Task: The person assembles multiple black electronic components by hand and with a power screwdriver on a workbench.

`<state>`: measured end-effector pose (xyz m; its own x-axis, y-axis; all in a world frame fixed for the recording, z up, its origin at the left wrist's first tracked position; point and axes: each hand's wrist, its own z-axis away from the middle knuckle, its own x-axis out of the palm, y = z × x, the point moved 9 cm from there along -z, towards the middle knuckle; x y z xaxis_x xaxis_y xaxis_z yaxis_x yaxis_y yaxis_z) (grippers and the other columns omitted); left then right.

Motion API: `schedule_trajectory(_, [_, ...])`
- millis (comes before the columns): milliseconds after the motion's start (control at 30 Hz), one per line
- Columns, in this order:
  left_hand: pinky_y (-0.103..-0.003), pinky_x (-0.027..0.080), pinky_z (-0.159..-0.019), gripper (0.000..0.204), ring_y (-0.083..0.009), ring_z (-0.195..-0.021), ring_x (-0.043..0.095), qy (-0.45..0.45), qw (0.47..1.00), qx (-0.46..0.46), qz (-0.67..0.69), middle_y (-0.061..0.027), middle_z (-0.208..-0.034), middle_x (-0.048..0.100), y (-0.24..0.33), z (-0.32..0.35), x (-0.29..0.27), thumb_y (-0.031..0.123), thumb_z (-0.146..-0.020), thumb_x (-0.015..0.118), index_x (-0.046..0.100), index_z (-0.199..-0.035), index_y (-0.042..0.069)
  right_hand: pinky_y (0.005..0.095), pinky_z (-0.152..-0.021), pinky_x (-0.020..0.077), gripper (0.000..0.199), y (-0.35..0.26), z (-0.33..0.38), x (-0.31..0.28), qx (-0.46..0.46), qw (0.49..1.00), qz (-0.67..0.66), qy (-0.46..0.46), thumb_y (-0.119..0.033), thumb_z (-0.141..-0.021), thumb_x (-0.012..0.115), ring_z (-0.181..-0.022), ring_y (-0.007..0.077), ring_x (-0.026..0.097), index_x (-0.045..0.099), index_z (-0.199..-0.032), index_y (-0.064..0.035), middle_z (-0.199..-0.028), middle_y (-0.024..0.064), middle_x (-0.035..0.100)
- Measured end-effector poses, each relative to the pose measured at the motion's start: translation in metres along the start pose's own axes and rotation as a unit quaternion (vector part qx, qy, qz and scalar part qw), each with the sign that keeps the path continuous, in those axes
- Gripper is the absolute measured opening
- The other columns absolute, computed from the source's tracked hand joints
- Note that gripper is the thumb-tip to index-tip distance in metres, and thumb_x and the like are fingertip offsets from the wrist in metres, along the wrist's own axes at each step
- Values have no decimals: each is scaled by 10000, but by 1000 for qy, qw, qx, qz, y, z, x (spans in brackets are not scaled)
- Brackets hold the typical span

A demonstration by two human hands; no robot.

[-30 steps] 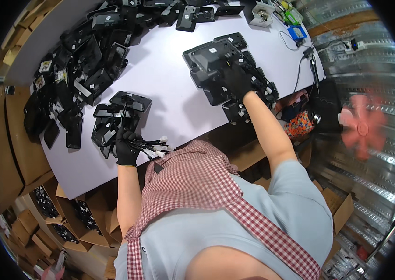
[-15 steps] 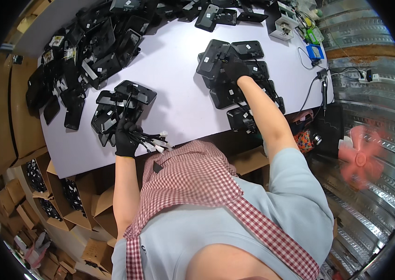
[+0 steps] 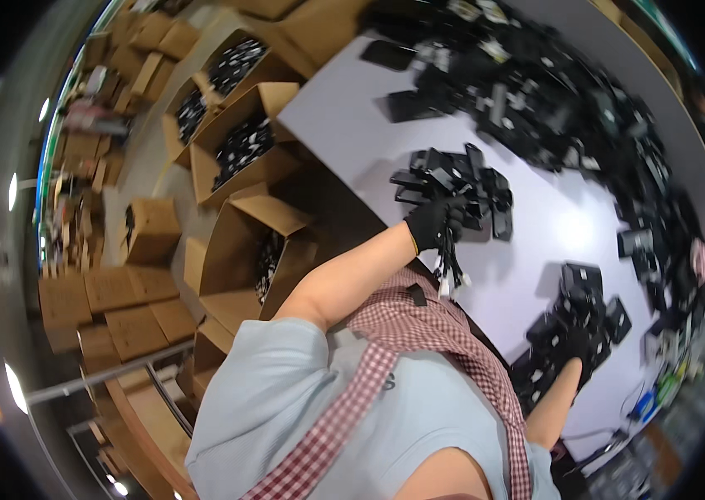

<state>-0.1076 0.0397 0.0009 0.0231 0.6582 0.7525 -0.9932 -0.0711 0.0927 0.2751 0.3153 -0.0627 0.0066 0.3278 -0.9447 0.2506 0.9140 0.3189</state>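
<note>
A worker in a pale blue shirt and red-checked apron leans over a white table (image 3: pixel 536 233), both hands in black gloves. At far left, flat-packed and closed cardboard boxes (image 3: pixel 111 292) crowd the floor, too many and too blurred to count. Nearer the table stand three open cartons (image 3: pixel 244 142) holding small dark parts, with a fourth open carton (image 3: pixel 252 250) just below them, its contents mostly in shadow.

The left hand (image 3: pixel 434 222) is closed around a bundle of black cables (image 3: pixel 451 262), whose white-tipped ends hang down over the table's near edge. The hand sits at the lower rim of a small heap of black devices (image 3: pixel 457 179); the units overlap and cannot be counted one by one. A bare patch of white tabletop lies to the right of this heap.

Beyond that patch, a second heap of black devices (image 3: pixel 577 312) lies near the table's edge. The right hand (image 3: pixel 576 346) rests on it, fingers curled down among the pieces; what it grips, if anything, cannot be made out.

A long band of more black devices (image 3: pixel 586 108) runs along the table's far side, smeared by motion. At lower right, a blue object (image 3: pixel 641 406) and cables are barely readable. The fisheye rim cuts off the table's ends.
</note>
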Motion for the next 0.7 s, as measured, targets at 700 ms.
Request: schedule_trajectory(700, [-203,360,-467,149,-39,-469,376,240,910,299,158,77,-566,430,277,443,-369,222,-981,550,617,-1047,106,275,-630,425,247,-389,-452,-389,-197,908,-371,0,-117,-945,526,-713,128,497,627,-1129,13,-855,34,598])
